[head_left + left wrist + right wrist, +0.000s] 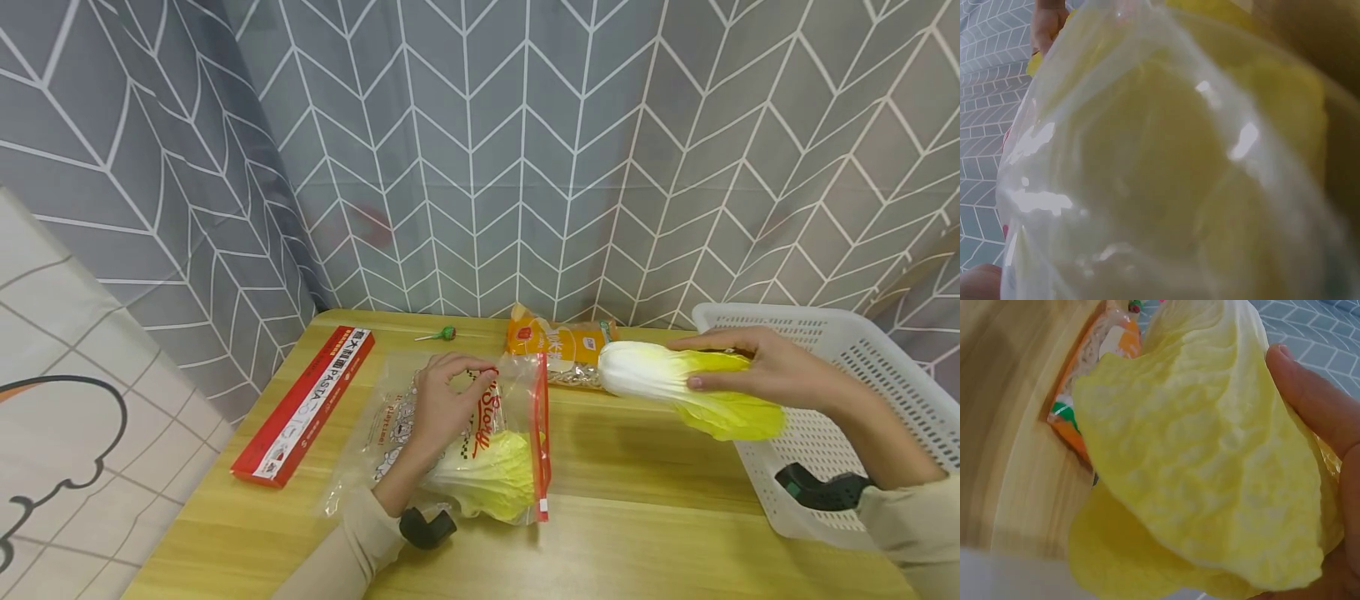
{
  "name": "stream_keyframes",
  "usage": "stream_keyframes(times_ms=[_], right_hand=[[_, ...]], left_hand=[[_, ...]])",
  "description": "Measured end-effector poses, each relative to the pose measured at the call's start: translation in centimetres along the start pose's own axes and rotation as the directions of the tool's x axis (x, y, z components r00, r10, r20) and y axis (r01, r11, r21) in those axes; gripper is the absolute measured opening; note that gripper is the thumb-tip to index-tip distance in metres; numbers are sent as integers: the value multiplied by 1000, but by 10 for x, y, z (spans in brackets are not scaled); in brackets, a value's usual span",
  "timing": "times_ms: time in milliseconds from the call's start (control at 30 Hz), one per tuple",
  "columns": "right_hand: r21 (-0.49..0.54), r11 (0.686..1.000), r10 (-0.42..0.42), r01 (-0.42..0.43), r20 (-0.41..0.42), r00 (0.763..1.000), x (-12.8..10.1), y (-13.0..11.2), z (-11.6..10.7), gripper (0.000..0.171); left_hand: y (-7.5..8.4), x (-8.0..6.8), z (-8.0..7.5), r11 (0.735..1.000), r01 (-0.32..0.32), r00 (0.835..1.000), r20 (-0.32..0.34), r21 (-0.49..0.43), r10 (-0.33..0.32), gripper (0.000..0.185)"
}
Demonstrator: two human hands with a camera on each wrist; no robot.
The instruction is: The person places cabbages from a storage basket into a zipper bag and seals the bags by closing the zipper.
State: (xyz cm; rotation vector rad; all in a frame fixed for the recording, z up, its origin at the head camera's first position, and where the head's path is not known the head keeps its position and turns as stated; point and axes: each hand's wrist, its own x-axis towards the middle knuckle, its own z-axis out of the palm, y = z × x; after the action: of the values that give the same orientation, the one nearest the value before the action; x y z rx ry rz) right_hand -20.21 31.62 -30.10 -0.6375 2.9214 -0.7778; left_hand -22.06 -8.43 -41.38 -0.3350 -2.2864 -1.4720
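In the head view my right hand (757,367) grips a napa cabbage (652,371), its white base pointing left and its yellow leaves to the right. The same cabbage (1210,437) fills much of the right wrist view, with a thumb along its side. My left hand (450,400) pinches the upper part of a clear zip bag (375,450) with red print and a red-edged opening facing right. Inside the bag lies another yellow-leaved cabbage (498,475), partly covered by the left forearm. The left wrist view shows mostly shiny plastic (1147,156) over blurred yellow leaves.
A white perforated basket (817,321) stands at the right, under my right arm. An orange noodle packet (558,342) lies at the back. A green lollipop (447,333) and a long red pasta box (307,404) are on the left of the wooden table (615,558).
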Motion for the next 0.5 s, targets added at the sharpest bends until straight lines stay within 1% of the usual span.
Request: stream_keyframes(times_ms=[267, 500], right_hand=[[37, 997, -69, 69, 13, 998, 9, -12, 15, 46], [4, 992, -127, 127, -22, 992, 17, -22, 35, 46]], left_hand=[[-2, -1, -1, 1000, 6, 1000, 3, 9, -6, 13], [-1, 0, -1, 1000, 10, 1000, 10, 0, -10, 13]])
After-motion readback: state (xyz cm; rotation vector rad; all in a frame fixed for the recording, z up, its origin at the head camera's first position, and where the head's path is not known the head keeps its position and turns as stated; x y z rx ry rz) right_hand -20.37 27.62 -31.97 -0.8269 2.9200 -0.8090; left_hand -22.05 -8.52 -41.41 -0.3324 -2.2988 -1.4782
